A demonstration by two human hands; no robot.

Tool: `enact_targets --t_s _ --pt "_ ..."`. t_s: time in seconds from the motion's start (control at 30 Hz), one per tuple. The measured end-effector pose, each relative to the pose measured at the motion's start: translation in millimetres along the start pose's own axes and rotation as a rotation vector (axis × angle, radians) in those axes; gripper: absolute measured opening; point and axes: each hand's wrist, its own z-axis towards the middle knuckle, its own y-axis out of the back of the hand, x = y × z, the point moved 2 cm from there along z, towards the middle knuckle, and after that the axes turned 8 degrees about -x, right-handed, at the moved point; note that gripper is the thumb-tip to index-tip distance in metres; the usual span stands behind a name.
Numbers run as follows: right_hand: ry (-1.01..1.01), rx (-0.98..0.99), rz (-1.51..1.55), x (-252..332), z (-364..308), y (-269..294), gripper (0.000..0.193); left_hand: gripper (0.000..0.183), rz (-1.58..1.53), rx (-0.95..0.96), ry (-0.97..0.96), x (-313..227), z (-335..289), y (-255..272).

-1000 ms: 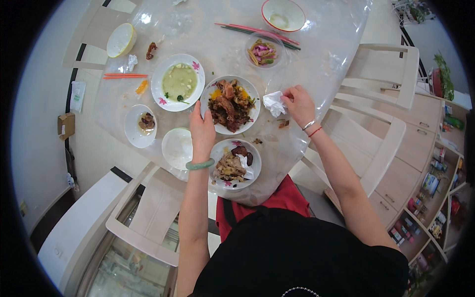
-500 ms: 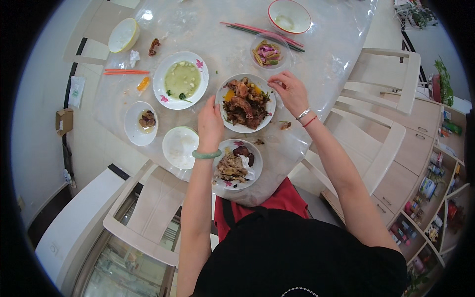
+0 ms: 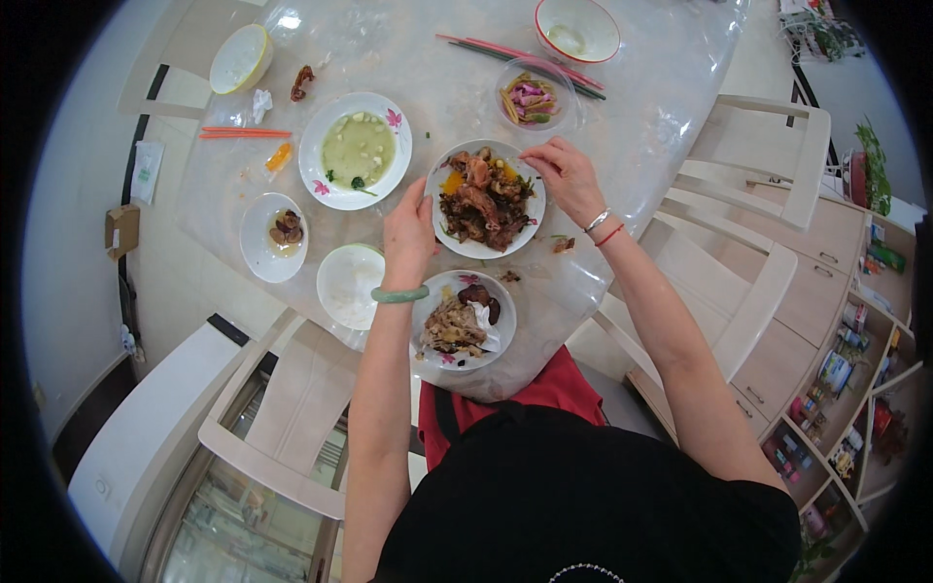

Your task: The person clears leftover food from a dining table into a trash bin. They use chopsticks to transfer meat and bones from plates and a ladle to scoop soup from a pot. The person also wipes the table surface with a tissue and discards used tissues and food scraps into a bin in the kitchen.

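Note:
A white plate (image 3: 507, 251) heaped with brown cooked meat pieces (image 3: 486, 199) lies between my hands. My left hand (image 3: 409, 228), below which a green bangle circles the wrist, is closed at the plate's left rim, its thumb partly hidden. On the opposite side, my right hand (image 3: 566, 178) pinches the plate's upper right rim between thumb and fingers. Nearer me, a bowl (image 3: 419, 328) holds food scraps, dark pieces and crumpled tissue. To its left is a white bowl (image 3: 350, 287). A flower-patterned dish (image 3: 319, 180) of pale green soup sits left of the meat plate.
Beyond my right hand stands a clear tub (image 3: 533, 100) of pickled vegetables, with chopsticks (image 3: 466, 44) behind it. A red-rimmed bowl (image 3: 577, 29) is farther back. Orange chopsticks (image 3: 246, 132), a yellow-rimmed bowl (image 3: 240, 60) and a small dish (image 3: 260, 264) occupy the left side. Chairs (image 3: 748, 155) flank the table.
My right fingertips have shifted slightly toward the plate's rim. My left hand stays at the other side, and the whole view has shifted a little.

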Motion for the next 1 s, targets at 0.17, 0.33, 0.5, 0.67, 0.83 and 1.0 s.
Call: enact_targets --t_s 0.17,0.33,0.5,0.67,0.83,1.0 --pt "-0.092 -0.03 -0.06 9 -3 3 0.017 0.036 -0.008 0.01 -0.002 2 1 1" --pt "-0.156 -0.017 -0.208 3 -3 1 0.03 0.035 -0.051 0.032 0.019 1 1 2" --pt "-0.145 0.255 -0.499 -6 2 -2 0.046 0.032 -0.257 0.077 0.091 5 4 -2" --pt "-0.029 0.311 -0.441 -9 2 -6 0.046 0.035 -0.341 0.138 0.127 10 6 -5" --pt "0.047 0.251 -0.302 -11 -2 3 0.041 0.04 -0.483 0.262 0.132 8 0 -3" --pt "0.08 0.289 -0.24 14 -2 25 0.035 0.046 -0.57 0.285 0.099 -13 -12 2"
